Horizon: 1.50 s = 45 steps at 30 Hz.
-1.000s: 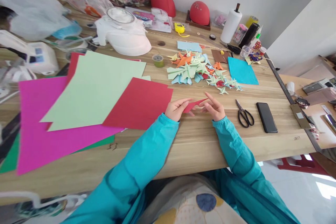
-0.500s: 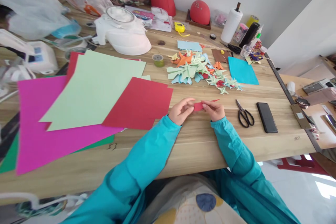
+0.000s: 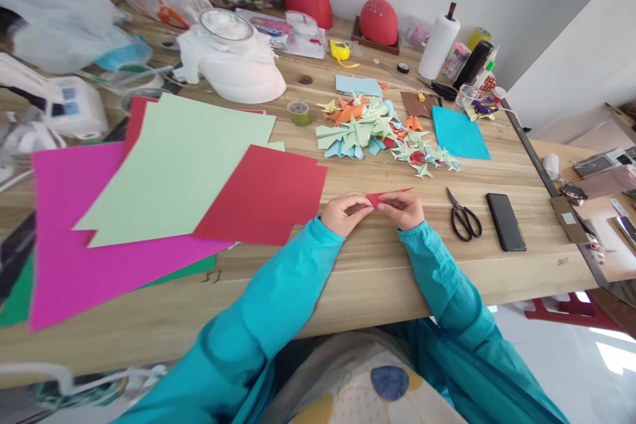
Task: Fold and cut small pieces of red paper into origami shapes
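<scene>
Head view: a small piece of red paper (image 3: 372, 198) is held over the desk (image 3: 377, 265), on the near side of the heap of folded pieces (image 3: 368, 126), pinched in the closed fingers of the left hand (image 3: 345, 213) and the right hand (image 3: 405, 210). Many pieces in that heap look fully folded, while the red one is judged only partly shaped; large sheets (image 3: 189, 165) are laid flat to the heap's left.

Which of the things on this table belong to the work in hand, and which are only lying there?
Likely belonging:
- small folded red paper, between left hand and right hand
- large flat red paper sheets
- multicoloured folded-paper figures
- perhaps black-handled metal scissors

Probably just lying about:
- black rectangular phone
- yellow tape measure
</scene>
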Tool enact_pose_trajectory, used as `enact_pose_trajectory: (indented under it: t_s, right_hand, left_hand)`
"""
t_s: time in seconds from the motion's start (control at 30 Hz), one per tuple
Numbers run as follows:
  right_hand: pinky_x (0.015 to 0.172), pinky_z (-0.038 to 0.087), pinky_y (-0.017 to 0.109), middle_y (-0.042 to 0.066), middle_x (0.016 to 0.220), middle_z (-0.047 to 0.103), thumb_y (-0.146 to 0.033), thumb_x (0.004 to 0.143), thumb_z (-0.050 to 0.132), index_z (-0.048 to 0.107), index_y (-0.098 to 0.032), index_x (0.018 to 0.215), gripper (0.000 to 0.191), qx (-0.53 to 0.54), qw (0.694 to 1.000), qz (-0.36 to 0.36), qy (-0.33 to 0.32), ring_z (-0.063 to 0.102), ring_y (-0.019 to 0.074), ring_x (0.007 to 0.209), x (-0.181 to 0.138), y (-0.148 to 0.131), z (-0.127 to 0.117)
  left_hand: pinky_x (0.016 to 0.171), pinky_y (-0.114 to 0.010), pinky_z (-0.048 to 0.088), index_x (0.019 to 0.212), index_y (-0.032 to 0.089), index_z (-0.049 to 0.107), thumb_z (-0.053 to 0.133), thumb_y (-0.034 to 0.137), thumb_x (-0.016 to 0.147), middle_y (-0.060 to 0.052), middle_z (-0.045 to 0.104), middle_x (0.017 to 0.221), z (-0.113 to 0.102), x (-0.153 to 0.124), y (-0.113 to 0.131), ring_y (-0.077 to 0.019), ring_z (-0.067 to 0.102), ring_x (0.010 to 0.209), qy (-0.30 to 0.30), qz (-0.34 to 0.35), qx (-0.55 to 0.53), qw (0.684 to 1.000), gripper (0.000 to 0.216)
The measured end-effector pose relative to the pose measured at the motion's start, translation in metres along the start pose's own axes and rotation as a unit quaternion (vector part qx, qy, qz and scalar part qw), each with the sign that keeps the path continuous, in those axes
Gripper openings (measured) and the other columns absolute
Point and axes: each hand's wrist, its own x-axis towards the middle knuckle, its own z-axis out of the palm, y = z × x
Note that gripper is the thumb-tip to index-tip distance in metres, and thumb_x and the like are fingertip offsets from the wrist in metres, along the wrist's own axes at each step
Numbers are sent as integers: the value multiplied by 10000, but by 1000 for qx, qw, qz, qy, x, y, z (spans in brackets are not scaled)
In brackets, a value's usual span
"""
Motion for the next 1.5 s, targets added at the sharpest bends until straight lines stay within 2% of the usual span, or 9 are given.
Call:
enact_pose_trajectory:
  t_s: [0.13,0.3,0.47,0.67,0.87,1.1,1.5]
  right_hand:
    - [668,523,288,0,688,690,-247,561,752,680,-195,692,158,-11,1000,5,8,635,145,640,0,0,0]
    - [622,523,290,7,662,690,-271,536,762,682,-184,661,172,-24,999,14,28,626,148,603,0,-1,1]
    - [629,530,296,16,681,697,-298,513,772,684,-173,668,217,-20,999,28,39,634,155,620,0,0,3]
    - [662,536,309,5,674,695,-297,485,788,671,-171,694,270,10,999,43,21,642,152,627,0,4,3]
    - [605,529,300,17,651,694,-324,429,802,662,-160,670,324,-1,997,56,48,639,156,592,5,14,1]
    - [597,529,287,13,654,696,-299,444,803,660,-161,682,310,18,998,44,41,640,146,581,6,17,-1]
    - [562,519,265,-3,598,672,-335,426,800,620,-162,673,351,2,997,72,34,623,130,545,7,18,-1]
  left_hand:
    - [629,-255,487,698,164,644,646,300,688,-50,654,739,2,-1,-1,-150,608,677,13,-45,-33,998,137]
    - [611,-268,517,705,161,640,649,322,676,-28,677,623,4,-3,4,-163,640,597,24,-151,-88,984,163]
    - [613,-285,535,695,148,636,678,345,638,-33,677,586,7,-3,8,-178,650,574,45,-196,-122,972,209]
    - [614,-312,547,687,139,636,690,358,626,-38,671,571,8,-2,8,-185,648,559,53,-205,-143,967,234]
    - [603,-305,553,694,139,635,699,353,621,-35,672,578,9,-2,5,-177,646,551,38,-207,-159,964,235]
    - [585,-305,547,701,133,634,714,358,597,-31,664,575,10,-2,-1,-177,642,534,41,-234,-177,955,261]
    - [592,-301,533,660,137,602,708,349,595,-42,661,559,10,-1,3,-179,643,545,36,-240,-163,956,245]
